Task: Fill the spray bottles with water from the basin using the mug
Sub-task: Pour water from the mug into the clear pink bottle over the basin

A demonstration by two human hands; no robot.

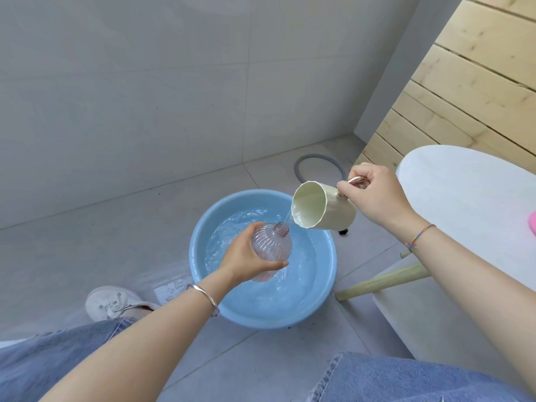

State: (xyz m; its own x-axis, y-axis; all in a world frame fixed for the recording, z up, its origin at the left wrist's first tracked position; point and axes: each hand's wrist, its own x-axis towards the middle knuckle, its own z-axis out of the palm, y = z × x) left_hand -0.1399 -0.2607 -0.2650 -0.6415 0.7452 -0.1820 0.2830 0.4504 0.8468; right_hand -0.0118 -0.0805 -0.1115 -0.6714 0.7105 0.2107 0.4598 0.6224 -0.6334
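Note:
A round blue basin of water sits on the grey tiled floor. Over it my left hand grips a clear ribbed spray bottle with a pinkish neck and no spray head, tilted with its mouth up and to the right. My right hand holds a cream faceted mug by its metal handle, tipped to the left. A thin stream of water runs from the mug's rim into the bottle's mouth.
A white round table with pale wooden legs stands at the right, with a pink object at its edge. A grey hose loop lies by the wall. My knees in jeans and a white shoe are close to the basin.

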